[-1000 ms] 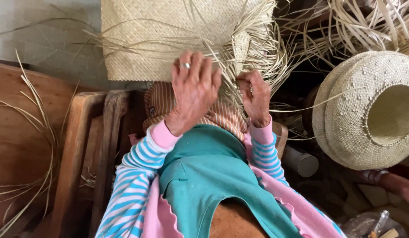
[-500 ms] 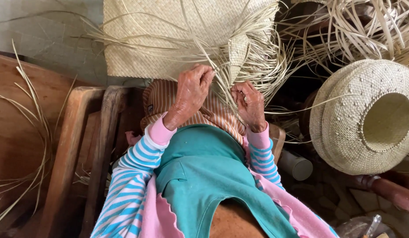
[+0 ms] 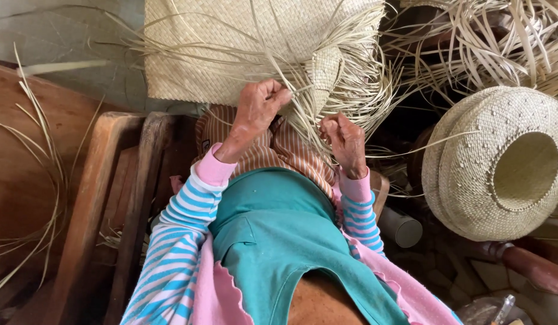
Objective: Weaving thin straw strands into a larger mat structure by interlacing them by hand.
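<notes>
Straw strands (image 3: 327,114) fan loose from the woven mat (image 3: 231,48); left hand (image 3: 258,111) pinches some, right hand (image 3: 345,141) fists others. Uneven pulling could likely snap or loosen the weave.

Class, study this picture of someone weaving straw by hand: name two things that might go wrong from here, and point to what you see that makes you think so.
1. The left hand and right hand pinch thin loose strands at the edge of the woven mat; pulled hard, these might snap or slip out of the weave.
2. The finished hat lies close to more loose straw; stray ends might snag or tangle with it.
</notes>
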